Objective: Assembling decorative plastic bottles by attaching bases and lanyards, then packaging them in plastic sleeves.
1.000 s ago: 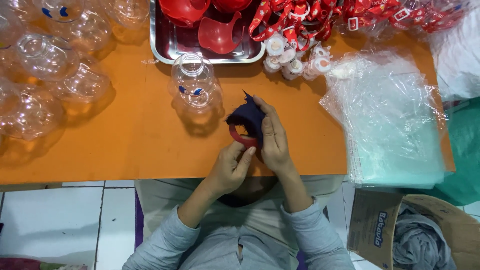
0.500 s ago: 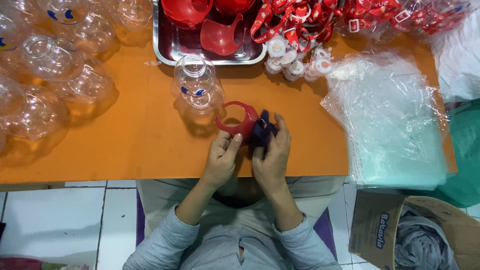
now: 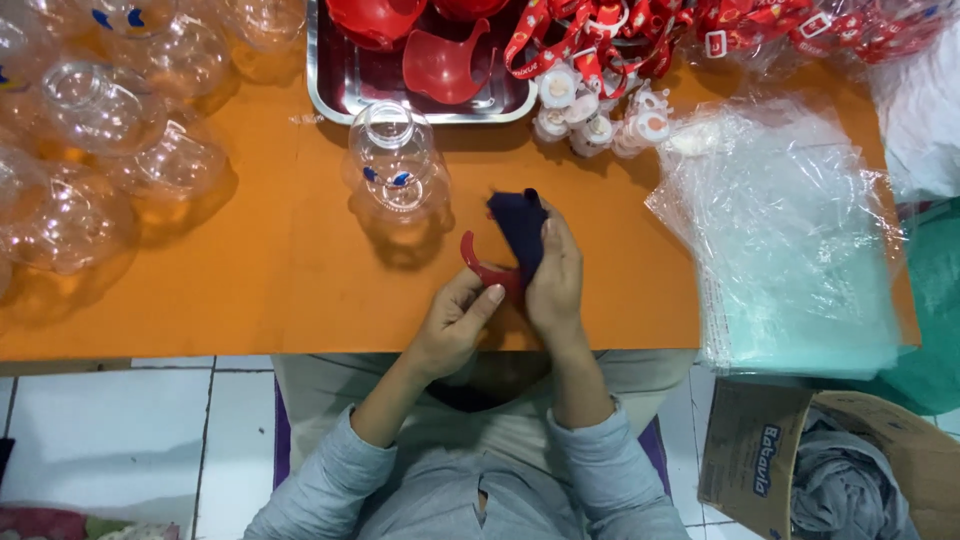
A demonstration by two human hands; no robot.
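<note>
Both hands grip: left hand (image 3: 455,322) pinches the curved red plastic piece (image 3: 487,268) (arc running toward 10 o'clock); right hand (image 3: 556,275) clasps a dark navy cloth (image 3: 519,224), pointing 12 o'clock.

Curved red plastic piece (image 3: 487,268) lying against a dark navy cloth (image 3: 521,228); both sitting low over the orange table (image 3: 250,280), near its front edge

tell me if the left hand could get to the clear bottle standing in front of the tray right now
Probably yes, once freed. The left hand holds a red curved piece, but bare orange table lies between it and the clear bottle.
</note>
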